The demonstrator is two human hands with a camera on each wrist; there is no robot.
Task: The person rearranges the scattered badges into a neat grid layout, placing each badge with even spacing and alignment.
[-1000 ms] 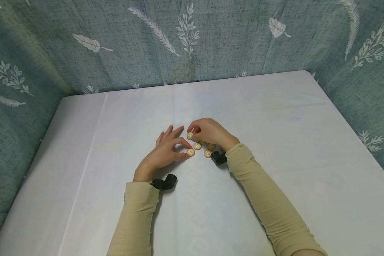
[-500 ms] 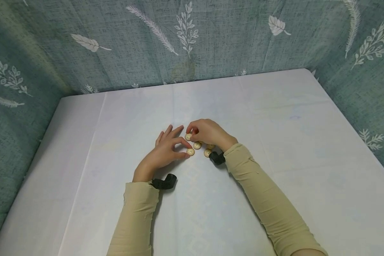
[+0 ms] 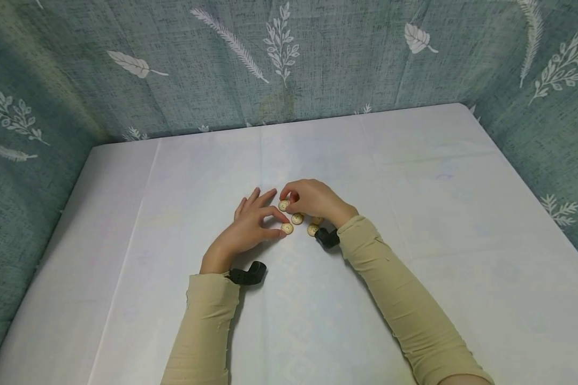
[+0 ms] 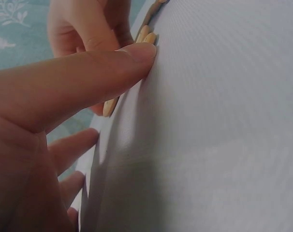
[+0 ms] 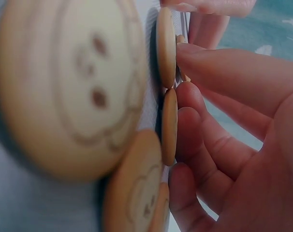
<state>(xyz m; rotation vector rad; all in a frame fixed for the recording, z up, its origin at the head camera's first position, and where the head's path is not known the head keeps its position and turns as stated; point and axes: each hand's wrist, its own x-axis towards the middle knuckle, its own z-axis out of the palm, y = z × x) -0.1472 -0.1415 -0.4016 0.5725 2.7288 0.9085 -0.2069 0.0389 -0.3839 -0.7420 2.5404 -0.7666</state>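
Note:
My left hand (image 3: 243, 232) lies left of a small group of round wooden buttons. Its thumb and index finger pinch one light wooden button (image 3: 287, 229) at the table, while its other fingers spread out. From the right, my right hand (image 3: 313, 199) pinches another wooden button (image 3: 283, 205), a little farther back. Between the two hands lies a loose button (image 3: 297, 218). Close up in the right wrist view, a button (image 5: 71, 87) shows two holes and a drawn outline. The left thumb (image 4: 103, 70) hides its own button in the left wrist view.
Two more buttons, one of them this near button (image 3: 312, 230), lie beneath the right wrist, beside its black wrist camera (image 3: 327, 238). Another black camera (image 3: 248, 273) sits at the left wrist. A white cloth covers the table (image 3: 414, 224); a green leaf-patterned curtain (image 3: 337, 59) hangs behind.
My right hand has shifted slightly left with its button, and a button seen under its fingers earlier is now hidden. The left hand stays in place, still pinching its button.

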